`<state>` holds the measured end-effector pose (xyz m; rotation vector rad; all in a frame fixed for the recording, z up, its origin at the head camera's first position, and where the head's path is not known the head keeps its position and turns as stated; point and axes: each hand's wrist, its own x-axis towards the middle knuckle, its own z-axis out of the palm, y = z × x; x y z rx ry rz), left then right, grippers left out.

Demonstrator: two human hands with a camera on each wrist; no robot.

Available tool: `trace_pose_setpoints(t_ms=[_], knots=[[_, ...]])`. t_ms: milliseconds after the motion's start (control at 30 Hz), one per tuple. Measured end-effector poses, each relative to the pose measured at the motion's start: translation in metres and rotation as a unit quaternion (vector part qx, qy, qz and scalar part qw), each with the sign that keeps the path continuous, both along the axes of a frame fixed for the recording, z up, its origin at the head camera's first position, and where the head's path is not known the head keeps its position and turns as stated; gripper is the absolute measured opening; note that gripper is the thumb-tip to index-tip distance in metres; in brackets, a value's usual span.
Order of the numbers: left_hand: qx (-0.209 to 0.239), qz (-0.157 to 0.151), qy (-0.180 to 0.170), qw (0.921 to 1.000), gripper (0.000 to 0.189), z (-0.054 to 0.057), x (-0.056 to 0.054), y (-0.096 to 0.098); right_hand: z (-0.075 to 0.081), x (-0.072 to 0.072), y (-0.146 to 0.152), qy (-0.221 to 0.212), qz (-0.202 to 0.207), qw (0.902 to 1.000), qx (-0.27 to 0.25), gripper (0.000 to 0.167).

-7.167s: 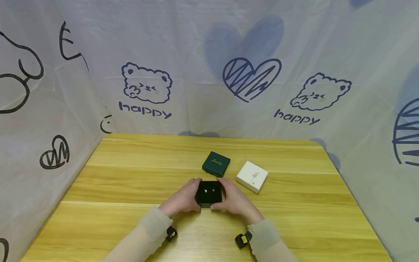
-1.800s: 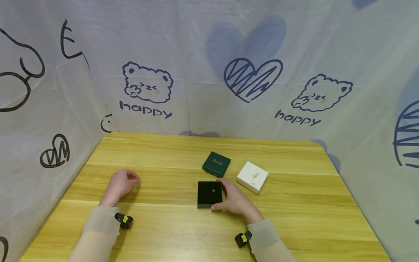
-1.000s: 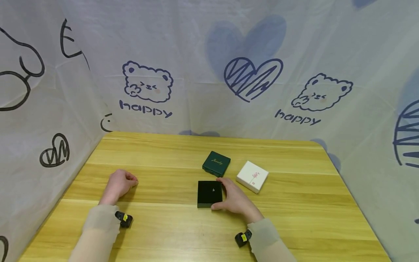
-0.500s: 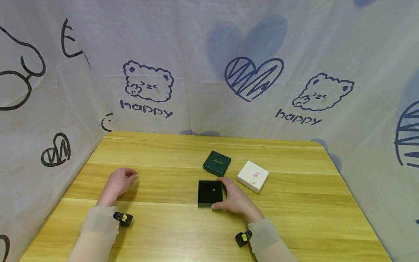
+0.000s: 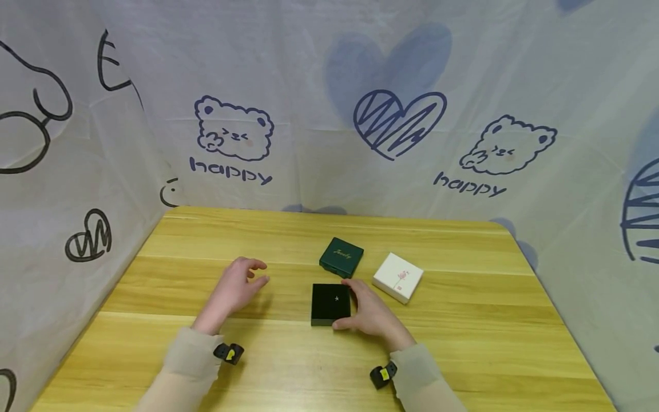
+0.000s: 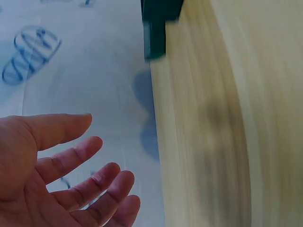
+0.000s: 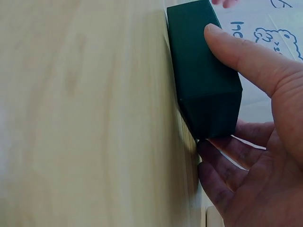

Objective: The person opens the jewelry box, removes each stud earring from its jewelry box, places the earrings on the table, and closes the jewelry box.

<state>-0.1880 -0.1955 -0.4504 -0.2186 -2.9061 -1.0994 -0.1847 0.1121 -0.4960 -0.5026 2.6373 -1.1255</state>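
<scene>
My right hand [image 5: 369, 309] grips the right side of a dark green jewelry box [image 5: 323, 309] that lies open on the table. Thumb and fingers hold the box wall [image 7: 203, 61] in the right wrist view. On the black pad inside sits one small star earring [image 5: 337, 298], toward the right. My left hand [image 5: 235, 286] hovers left of the box, apart from it, with fingers spread and relaxed. Nothing shows between those fingers in the left wrist view, where the palm [image 6: 28, 194] faces the camera.
Behind the open box lies a green square lid [image 5: 341, 257] with gold lettering. A white box [image 5: 397, 277] with a pink flower print stands to its right. All rest on the wooden table [image 5: 463, 320], with a printed cloth [image 5: 309, 160] hanging behind.
Two star earrings were in the box at first; the left one is gone from it. My left hand went left with fingertips together, then opened and came back rightward. My right hand stays on the box.
</scene>
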Motion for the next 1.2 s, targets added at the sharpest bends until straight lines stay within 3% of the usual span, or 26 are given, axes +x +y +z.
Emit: trace_pose_setpoints(t_ms=[267, 467, 633, 800, 1200], knots=[[0.004, -0.058, 0.005, 0.9983, 0.025, -0.003, 0.003, 0.048, 0.001, 0.000, 0.003, -0.003, 0.012, 0.9999, -0.005, 0.103], [0.019, -0.093, 0.013, 0.9954, 0.021, -0.010, 0.002, 0.074, 0.001, -0.001, 0.005, 0.005, 0.021, 0.9998, 0.000, 0.095], [0.026, -0.119, 0.013, 0.9924, 0.018, -0.018, -0.001, 0.088, 0.001, -0.001, 0.005, -0.003, 0.016, 0.9999, -0.004, 0.095], [0.004, -0.139, 0.019, 0.9901, 0.016, -0.025, -0.005, 0.100, -0.001, -0.001, 0.005, -0.005, 0.013, 0.9999, -0.008, 0.096], [-0.026, -0.160, 0.021, 0.9866, 0.013, -0.033, -0.014, 0.116, -0.002, -0.002, 0.006, -0.005, 0.014, 0.9998, -0.016, 0.095]])
